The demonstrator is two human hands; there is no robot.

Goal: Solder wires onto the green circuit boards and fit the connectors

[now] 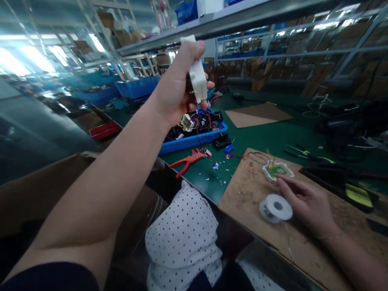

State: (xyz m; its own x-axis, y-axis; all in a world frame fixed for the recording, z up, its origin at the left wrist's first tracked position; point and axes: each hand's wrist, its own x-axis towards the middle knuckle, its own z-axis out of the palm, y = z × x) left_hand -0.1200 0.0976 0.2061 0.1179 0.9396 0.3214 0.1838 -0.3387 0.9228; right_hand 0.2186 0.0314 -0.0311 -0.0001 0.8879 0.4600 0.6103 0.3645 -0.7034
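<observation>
Left hand (184,81): fingers closed round white piece (198,81), above blue tray (194,141); right hand (306,202), right of tray: fingertips narrow, at circuit board (277,170)

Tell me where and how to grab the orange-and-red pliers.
Take the orange-and-red pliers around both handles, coming from the near edge of the green tabletop. The handles spread open and point toward that edge, while the head lies farther in, near the blue plastic tray, so the handles look easiest to close around.
</observation>
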